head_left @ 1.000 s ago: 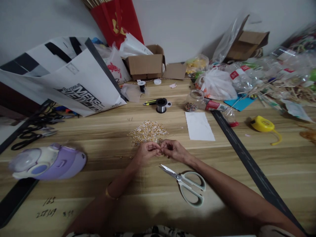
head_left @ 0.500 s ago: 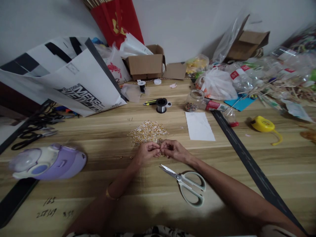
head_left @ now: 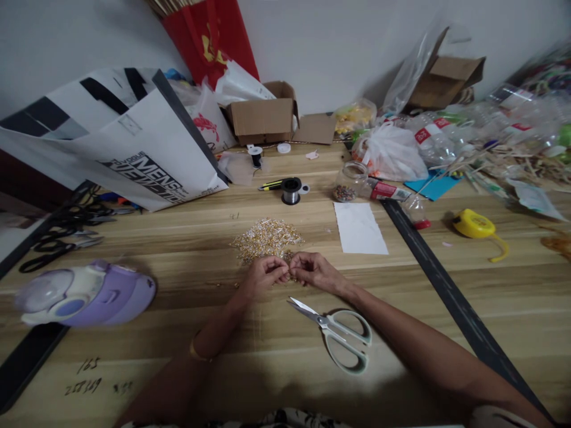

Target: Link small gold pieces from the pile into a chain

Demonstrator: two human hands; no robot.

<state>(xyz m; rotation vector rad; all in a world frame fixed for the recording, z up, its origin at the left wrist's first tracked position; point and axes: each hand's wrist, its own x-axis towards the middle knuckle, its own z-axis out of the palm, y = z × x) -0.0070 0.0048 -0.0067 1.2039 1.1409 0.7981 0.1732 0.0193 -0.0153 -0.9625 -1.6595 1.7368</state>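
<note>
My left hand [head_left: 269, 271] and my right hand [head_left: 313, 270] meet fingertip to fingertip at the near edge of a heap of small gold and silvery beads [head_left: 267, 236]. Both hands are closed in a pinch; whatever lies between the fingers is too small to make out. Thin, faint strands hang below the left hand. A few loose gold beads lie on the wood beside the left wrist. Slightly open scissors [head_left: 332, 334] with pale handles rest on the table, just below my right wrist.
Beyond the heap stand a wire spool [head_left: 291, 191], a utility knife [head_left: 271, 185] and a jar of beads [head_left: 348, 183]. White paper [head_left: 360, 228] and a yellow tape measure [head_left: 474, 224] lie right. A purple bottle [head_left: 107, 294] and black scissors [head_left: 57, 245] lie left, near a paper bag [head_left: 147, 148].
Almost nothing differs. Both hands keep their pinch in the same place, with only slight finger movement, and the view has shifted a trace.
</note>
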